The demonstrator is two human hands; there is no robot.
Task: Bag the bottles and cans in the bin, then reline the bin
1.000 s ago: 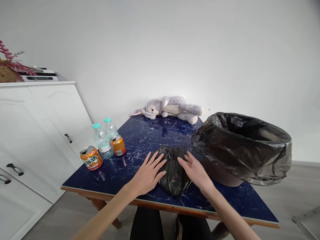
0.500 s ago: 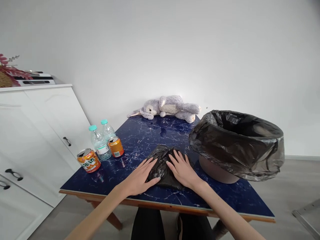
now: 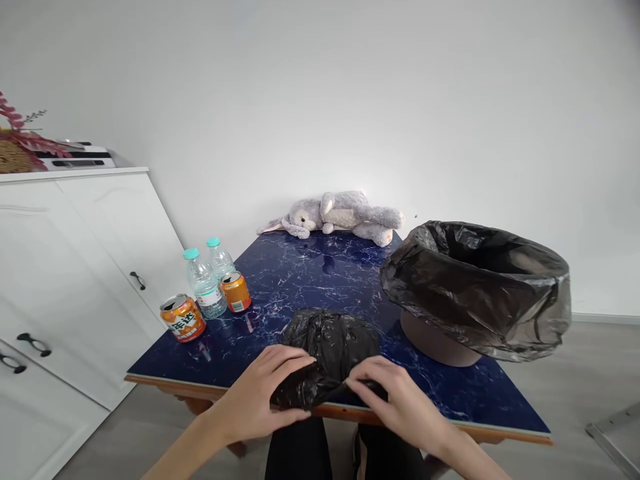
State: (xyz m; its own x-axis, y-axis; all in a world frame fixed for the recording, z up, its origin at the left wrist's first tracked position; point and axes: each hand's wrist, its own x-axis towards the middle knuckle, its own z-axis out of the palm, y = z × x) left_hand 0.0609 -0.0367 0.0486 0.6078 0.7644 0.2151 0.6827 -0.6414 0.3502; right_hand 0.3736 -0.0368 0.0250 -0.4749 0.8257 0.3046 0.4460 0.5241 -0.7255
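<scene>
A crumpled black plastic bag [image 3: 333, 337] lies at the front edge of the table, its near side hanging slightly over the edge. My left hand [image 3: 263, 393] holds the bag's near left part, fingers over it and thumb below. On the opposite side, my right hand [image 3: 397, 400] pinches the bag's near edge between thumb and fingers. To the right of the bag stands a brown bin [image 3: 437, 343], lined with another black bag [image 3: 470, 287] folded over its rim.
Two clear bottles with teal caps [image 3: 205, 287] stand at the left beside an orange can [image 3: 235, 292] and a larger orange can [image 3: 183, 319]. A grey plush rabbit [image 3: 335, 217] lies at the back of the blue marbled table [image 3: 280, 280]. White cabinets [image 3: 95, 267] stand left.
Both hands have gone from lying flat on the bag to gripping its near edge. The bag has been drawn toward me, over the table's front edge.
</scene>
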